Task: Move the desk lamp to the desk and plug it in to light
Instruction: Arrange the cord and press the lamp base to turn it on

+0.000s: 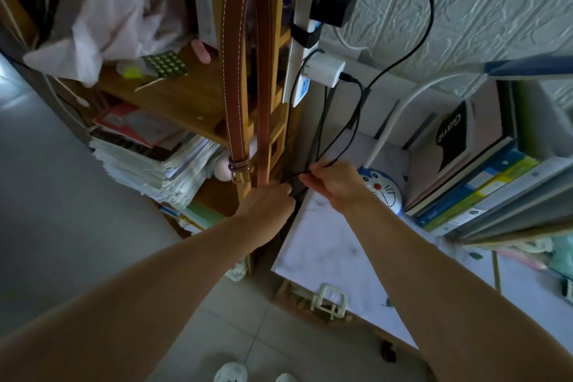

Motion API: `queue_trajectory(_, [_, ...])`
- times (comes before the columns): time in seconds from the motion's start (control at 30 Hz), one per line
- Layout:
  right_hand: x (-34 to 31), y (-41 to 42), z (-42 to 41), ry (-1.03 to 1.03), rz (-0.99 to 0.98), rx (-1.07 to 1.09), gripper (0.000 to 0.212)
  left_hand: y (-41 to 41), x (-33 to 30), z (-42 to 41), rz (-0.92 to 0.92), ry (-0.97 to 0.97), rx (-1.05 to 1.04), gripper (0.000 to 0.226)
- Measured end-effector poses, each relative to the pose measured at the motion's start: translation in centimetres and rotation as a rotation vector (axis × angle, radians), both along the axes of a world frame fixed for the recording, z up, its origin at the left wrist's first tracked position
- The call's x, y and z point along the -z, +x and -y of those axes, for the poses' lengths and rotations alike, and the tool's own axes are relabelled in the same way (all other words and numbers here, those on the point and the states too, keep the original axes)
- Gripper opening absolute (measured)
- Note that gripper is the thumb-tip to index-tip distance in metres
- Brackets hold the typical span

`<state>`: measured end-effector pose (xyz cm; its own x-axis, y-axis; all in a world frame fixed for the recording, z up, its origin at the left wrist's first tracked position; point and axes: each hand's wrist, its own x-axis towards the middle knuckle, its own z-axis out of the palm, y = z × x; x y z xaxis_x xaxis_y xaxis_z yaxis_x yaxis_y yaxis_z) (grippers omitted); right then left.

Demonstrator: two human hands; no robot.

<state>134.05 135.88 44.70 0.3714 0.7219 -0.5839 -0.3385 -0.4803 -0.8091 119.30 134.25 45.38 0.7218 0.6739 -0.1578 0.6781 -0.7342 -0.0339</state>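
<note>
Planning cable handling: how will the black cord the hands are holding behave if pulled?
Likely floppy: the black cord hangs in loose curves. Probably light, since the right hand pinches it with fingertips. It may snag, as it crosses other cables near the power strip.

- Hands: two, left hand (269,201) and right hand (333,181).
- Desk lamp (379,187): one, cartoon-cat base, on the counter (335,245).
- Power strip (302,49): one, upright.
- Plugs in it: two chargers, black charger (333,8) and white charger (325,70).
- Brown strap (248,71): one loop.
- Paper stack (158,164): one.
- Slippers (231,374): two, at bottom edge.
</note>
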Motion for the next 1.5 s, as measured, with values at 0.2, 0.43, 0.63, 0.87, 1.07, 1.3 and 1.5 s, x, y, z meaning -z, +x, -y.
queue_trajectory(0.2, [3.5, 0.4, 0.7, -0.066, 0.272, -0.081, 0.025, -0.2, 2.8, -0.1, -0.064, -0.167, 0.045, 0.039])
queue_trajectory(0.43, [3.6, 0.8, 0.7, -0.068, 0.332, -0.137, 0.012, 0.4, 2.7, -0.9, -0.082, -0.137, 0.046, 0.043])
queue_trajectory(0.63, [-1.1, 2.9, -1.0, 0.11, 0.694, -0.017, 0.016, 2.2, 1.3, -1.7, 0.006, -0.097, -0.021, 0.049])
queue_trajectory(0.87, [-1.7, 3.1, -0.9, 0.206, 0.766, 0.059, 0.019, 3.5, 0.7, -1.9, 0.057, 0.003, -0.082, 0.055])
queue_trajectory(1.07, [-0.8, 2.7, -0.5, 0.201, 0.659, -0.03, 0.011, 3.4, 1.2, -2.5, 0.008, -0.08, -0.079, 0.055])
queue_trajectory(1.3, [-1.5, 3.2, 0.2, 0.096, 0.699, -0.207, 0.023, 3.6, 0.2, -2.4, 0.026, -0.027, -0.07, 0.071])
queue_trajectory(1.5, [-0.5, 5.3, 3.0, 0.024, 0.788, -0.288, 0.06, 5.3, -0.8, -0.7, 0.111, 0.134, -0.027, 0.063])
